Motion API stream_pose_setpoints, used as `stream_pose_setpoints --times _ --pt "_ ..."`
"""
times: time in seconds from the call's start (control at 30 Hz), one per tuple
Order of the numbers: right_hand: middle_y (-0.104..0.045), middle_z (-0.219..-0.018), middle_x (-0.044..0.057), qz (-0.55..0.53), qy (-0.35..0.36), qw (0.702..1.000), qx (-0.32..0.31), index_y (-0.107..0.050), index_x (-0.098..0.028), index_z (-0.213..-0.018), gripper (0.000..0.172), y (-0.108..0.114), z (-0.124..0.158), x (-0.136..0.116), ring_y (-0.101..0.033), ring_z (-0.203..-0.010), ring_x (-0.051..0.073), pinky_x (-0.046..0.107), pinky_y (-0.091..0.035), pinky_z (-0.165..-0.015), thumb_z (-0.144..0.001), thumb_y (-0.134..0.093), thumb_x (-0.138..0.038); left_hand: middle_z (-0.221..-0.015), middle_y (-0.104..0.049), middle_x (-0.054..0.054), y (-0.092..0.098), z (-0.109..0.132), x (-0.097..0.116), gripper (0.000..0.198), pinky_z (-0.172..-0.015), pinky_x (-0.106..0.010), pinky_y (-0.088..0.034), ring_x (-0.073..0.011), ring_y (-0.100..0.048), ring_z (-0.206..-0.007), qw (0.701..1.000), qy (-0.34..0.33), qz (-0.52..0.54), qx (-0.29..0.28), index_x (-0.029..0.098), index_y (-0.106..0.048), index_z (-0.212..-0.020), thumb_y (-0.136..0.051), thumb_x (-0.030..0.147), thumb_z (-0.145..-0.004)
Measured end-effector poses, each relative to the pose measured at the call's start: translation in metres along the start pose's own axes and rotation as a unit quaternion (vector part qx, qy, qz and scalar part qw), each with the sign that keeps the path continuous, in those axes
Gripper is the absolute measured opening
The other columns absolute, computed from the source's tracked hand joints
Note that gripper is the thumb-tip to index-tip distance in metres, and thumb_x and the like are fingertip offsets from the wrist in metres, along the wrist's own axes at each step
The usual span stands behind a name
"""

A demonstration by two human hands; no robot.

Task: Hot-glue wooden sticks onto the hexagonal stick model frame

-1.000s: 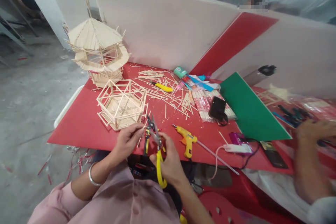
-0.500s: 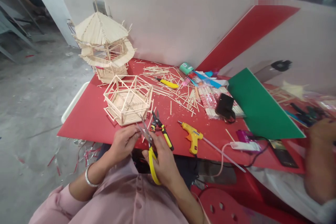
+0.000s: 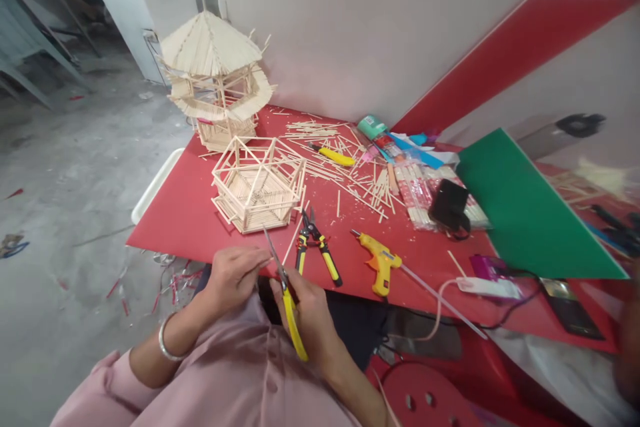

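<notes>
My right hand (image 3: 313,320) is wrapped round the yellow handles of a pair of scissors (image 3: 290,320), whose blades point up and away from me and look nearly together. Close beside the blades, my left hand (image 3: 233,280) has its fingers pinched; whatever sits in them is hidden or too small to make out. Just past the blade tips stands a six-sided open frame of thin wooden sticks (image 3: 257,197) with a stick floor. Hand pruners (image 3: 315,247) with black and yellow grips lie right of the scissors, beside a loose stick (image 3: 294,235).
A roofed stick pavilion (image 3: 215,73) stands at the red table's (image 3: 170,227) back left. Loose sticks (image 3: 320,167), a yellow utility knife (image 3: 336,157), a glue gun (image 3: 381,263), a black adapter (image 3: 450,203) and a green board (image 3: 535,213) occupy the right side.
The scissor blades, spread apart before, have come together. My view has turned, so the table's things sit differently in the picture. The co-worker's arm has mostly left view at the right.
</notes>
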State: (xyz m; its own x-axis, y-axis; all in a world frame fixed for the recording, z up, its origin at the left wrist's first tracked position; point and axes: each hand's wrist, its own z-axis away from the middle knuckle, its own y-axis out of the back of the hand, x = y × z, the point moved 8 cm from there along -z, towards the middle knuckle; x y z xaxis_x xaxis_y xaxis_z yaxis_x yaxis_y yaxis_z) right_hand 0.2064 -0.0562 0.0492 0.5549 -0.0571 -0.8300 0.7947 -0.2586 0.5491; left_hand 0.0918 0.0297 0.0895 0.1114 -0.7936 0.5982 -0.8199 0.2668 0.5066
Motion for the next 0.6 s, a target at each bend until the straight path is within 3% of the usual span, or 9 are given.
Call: stream_pose_setpoints --times 0.07,0.2,0.4,0.6 --pt "-0.068 -0.087 0.004 0.013 0.005 1.000 -0.001 -0.064 -0.022 -0.106 0.017 -0.002 0.002 -0.001 -0.066 -0.078 0.016 0.025 -0.052 -0.073 -0.097 -0.052 -0.030 -0.080 -0.075 -0.005 0.001 0.004 -0.002 0.015 -0.067 -0.020 -0.052 -0.0132 -0.069 -0.068 0.999 0.028 0.015 -0.007 0.017 -0.067 -0.092 -0.054 0.011 -0.093" --pt "-0.067 -0.102 0.007 0.065 0.020 0.997 -0.027 -0.057 -0.022 -0.126 0.033 -0.005 0.003 -0.006 -0.065 -0.094 0.020 0.029 -0.053 -0.082 -0.092 -0.056 -0.026 -0.073 -0.072 -0.003 0.001 0.005 -0.006 0.023 -0.059 -0.019 -0.049 -0.0115 -0.066 -0.062 0.994 0.097 0.050 -0.025 0.017 -0.065 -0.080 -0.048 0.014 -0.097" --pt "-0.065 -0.103 0.008 0.131 0.031 0.991 -0.026 -0.055 -0.022 -0.131 0.040 0.001 0.000 -0.012 -0.062 -0.095 0.022 0.032 -0.053 -0.083 -0.090 -0.055 -0.023 -0.060 -0.064 0.000 0.003 0.001 -0.009 0.030 -0.053 -0.018 -0.045 -0.0105 -0.059 -0.053 0.987 0.139 0.068 -0.046 0.017 -0.060 -0.071 -0.047 0.019 -0.097" --pt "-0.066 -0.101 0.008 0.098 0.024 0.993 -0.053 -0.056 -0.022 -0.128 0.038 0.001 0.000 -0.014 -0.062 -0.090 0.021 0.032 -0.052 -0.080 -0.089 -0.056 -0.022 -0.061 -0.062 -0.001 0.003 0.000 -0.010 0.032 -0.054 -0.020 -0.044 -0.0108 -0.057 -0.054 0.984 0.129 0.081 -0.090 0.017 -0.057 -0.068 -0.046 0.020 -0.098"
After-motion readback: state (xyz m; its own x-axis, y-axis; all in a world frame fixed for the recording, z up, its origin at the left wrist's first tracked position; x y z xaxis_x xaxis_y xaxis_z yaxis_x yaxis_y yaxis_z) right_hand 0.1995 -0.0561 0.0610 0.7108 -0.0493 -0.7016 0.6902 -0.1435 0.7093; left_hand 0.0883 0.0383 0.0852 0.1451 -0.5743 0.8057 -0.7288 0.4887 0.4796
